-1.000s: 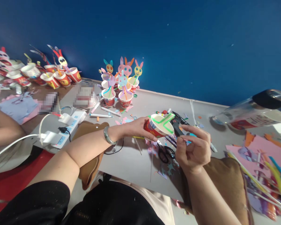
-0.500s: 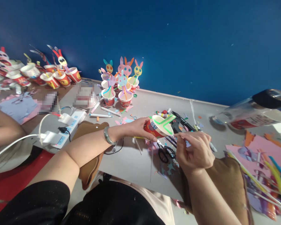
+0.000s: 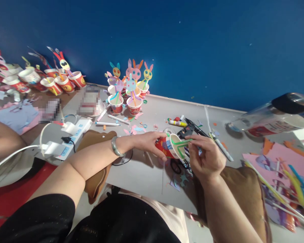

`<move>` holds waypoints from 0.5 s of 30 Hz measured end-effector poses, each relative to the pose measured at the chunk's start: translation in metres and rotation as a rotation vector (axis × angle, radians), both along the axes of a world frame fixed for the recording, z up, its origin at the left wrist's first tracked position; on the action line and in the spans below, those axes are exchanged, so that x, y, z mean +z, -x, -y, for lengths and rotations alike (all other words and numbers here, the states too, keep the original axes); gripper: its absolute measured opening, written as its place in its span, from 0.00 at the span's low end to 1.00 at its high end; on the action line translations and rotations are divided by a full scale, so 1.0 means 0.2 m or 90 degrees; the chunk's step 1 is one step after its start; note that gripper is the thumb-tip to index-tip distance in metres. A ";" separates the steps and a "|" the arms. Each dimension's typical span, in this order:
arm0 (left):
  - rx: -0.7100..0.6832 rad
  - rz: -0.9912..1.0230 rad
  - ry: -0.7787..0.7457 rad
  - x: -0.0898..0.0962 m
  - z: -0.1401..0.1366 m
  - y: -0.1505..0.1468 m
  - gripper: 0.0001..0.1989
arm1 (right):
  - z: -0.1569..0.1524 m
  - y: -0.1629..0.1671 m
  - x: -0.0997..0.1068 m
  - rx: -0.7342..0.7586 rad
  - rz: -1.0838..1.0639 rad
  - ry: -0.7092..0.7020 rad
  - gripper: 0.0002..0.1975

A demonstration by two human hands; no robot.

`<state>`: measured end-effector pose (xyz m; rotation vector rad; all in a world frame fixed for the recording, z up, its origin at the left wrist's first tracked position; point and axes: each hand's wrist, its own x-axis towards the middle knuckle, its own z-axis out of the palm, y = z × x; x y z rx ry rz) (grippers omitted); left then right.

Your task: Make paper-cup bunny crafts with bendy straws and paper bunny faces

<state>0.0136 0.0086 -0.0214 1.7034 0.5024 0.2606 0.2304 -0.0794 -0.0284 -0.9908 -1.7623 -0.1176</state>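
Observation:
Tilted with its mouth toward the right, a red paper cup (image 3: 164, 147) is wrapped by the fingers of my left hand (image 3: 152, 143). Thin green strips (image 3: 180, 144) lie inside the cup and stick out past its rim. My right hand (image 3: 209, 157) is closed in a pinch on the outer end of one green strip, just right of the cup mouth. Black-handled scissors (image 3: 176, 166) lie on the table below the cup, partly hidden.
Paper cups with rabbit faces (image 3: 134, 106) stand near the blue wall. A power strip (image 3: 77, 135) and a person's arm (image 3: 5, 133) are at left. Markers (image 3: 177, 123) and paper scraps litter the table. A clear bottle (image 3: 260, 116) and coloured paper (image 3: 281, 158) are at right.
My right hand has moved up to the cup mouth and now pinches a green strip. The cup has turned, its mouth facing more to the right.

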 end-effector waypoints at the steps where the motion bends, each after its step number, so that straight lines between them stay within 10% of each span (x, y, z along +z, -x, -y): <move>1: -0.002 0.003 0.006 0.00 0.00 0.00 0.28 | 0.00 0.00 0.00 -0.016 -0.007 0.009 0.12; 15: 0.098 0.113 0.185 0.02 0.01 -0.01 0.27 | -0.07 -0.04 -0.04 -0.109 -0.430 0.241 0.09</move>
